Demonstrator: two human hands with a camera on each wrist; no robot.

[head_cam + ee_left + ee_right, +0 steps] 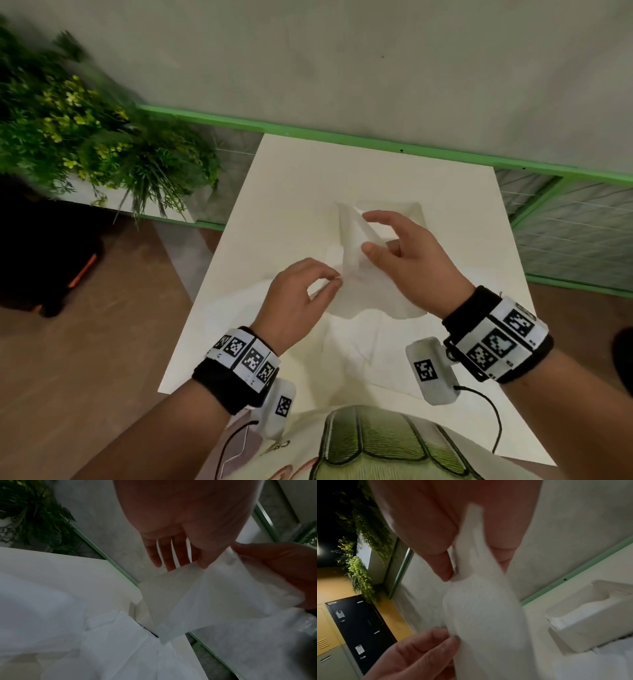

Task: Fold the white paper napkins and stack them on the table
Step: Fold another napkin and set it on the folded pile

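A white paper napkin (349,240) hangs in the air between both hands over the white table (291,188). My left hand (334,279) pinches its lower corner between thumb and fingertips. My right hand (368,231) pinches the upper part, thumb below and fingers spread above. In the left wrist view the napkin (197,595) stretches from my left hand (188,566) to the right hand (283,566). In the right wrist view the napkin (484,601) runs down from my right hand (471,572) to the left hand (452,638). More loose white napkins (376,301) lie crumpled on the table under the hands.
A white tissue box (407,212) stands just behind the hands, also in the right wrist view as the tissue box (590,615). A green railing (376,140) runs along the table's far edge. A leafy plant (85,130) is far left. A dark object (51,267) sits on the floor.
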